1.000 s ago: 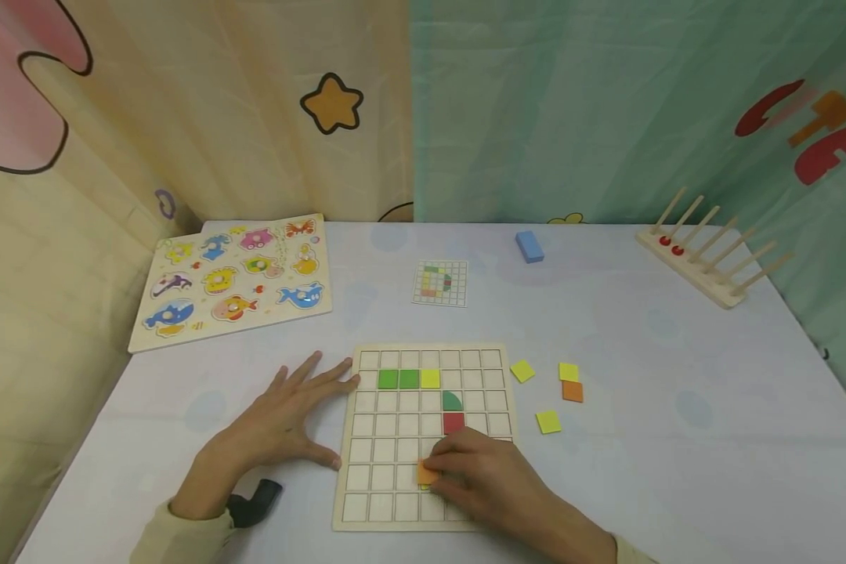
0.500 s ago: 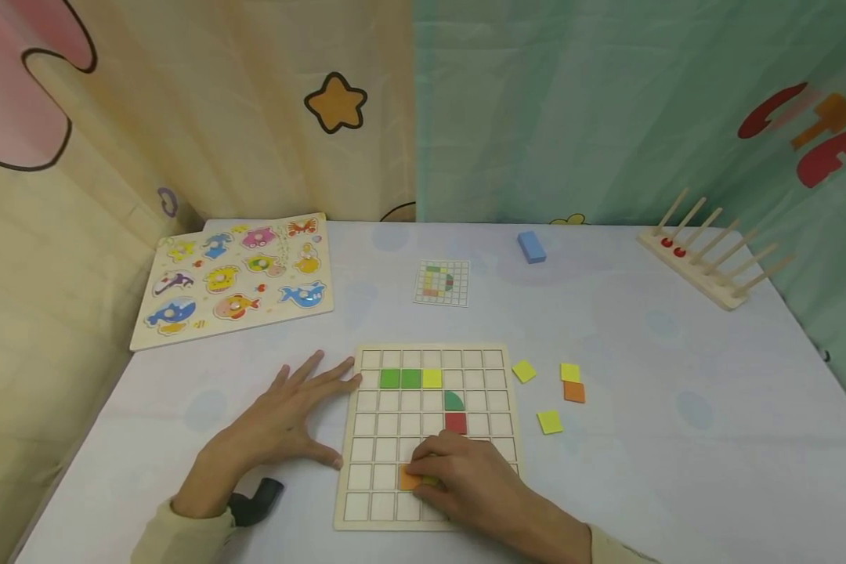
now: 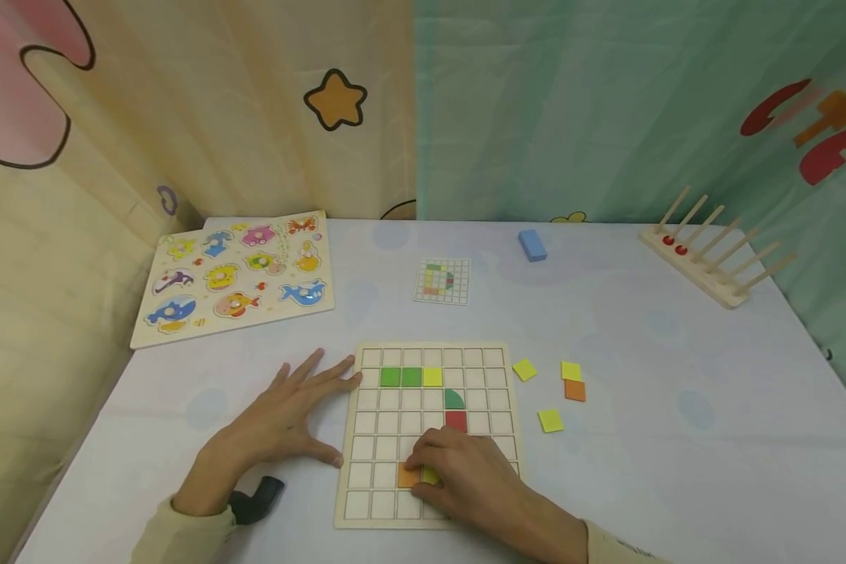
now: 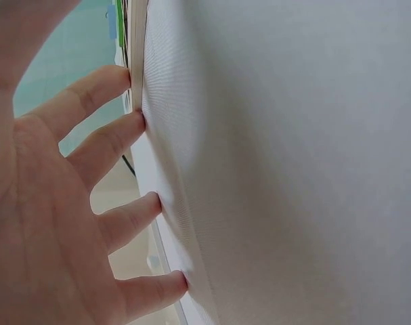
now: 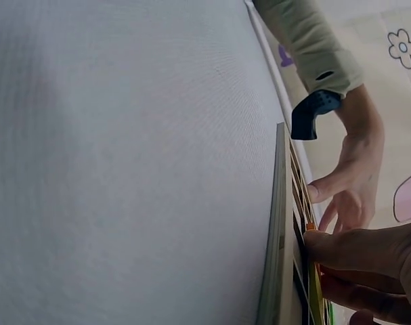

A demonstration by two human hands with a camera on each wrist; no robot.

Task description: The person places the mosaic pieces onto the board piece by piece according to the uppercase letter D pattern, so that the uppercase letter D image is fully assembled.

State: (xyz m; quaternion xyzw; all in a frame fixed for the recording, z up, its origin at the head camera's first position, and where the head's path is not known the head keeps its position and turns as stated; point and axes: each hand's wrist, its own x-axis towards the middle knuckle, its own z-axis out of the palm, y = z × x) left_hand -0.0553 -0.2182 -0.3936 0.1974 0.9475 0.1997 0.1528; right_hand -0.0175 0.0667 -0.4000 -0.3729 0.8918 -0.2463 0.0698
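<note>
On the wooden grid board (image 3: 370,448), my right hand (image 3: 472,478) pinches an orange square tile (image 3: 408,475) between thumb and fingers, low over a cell of the second row from the front. A yellow tile (image 3: 430,475) shows just to its right, partly under the hand. My left hand (image 3: 282,423) is spread beside the board, with thumb and fingertips at its left edge; in the left wrist view the straight fingers (image 4: 100,145) reach to the board's side and the tablecloth. Two green tiles (image 3: 400,377), a yellow tile (image 3: 432,377), a green quarter-circle (image 3: 454,400) and a red tile (image 3: 456,421) lie in other cells.
Right of the board lie several loose yellow tiles (image 3: 551,421) and an orange tile (image 3: 574,390). Behind it are a pattern card (image 3: 442,282), a blue block (image 3: 532,245), an animal knob puzzle (image 3: 236,278) and a peg rack (image 3: 698,266) with red beads.
My right hand has moved left by about one cell with the orange tile, bringing it to the left of the yellow tile and lower over the board. The left hand has stayed put.
</note>
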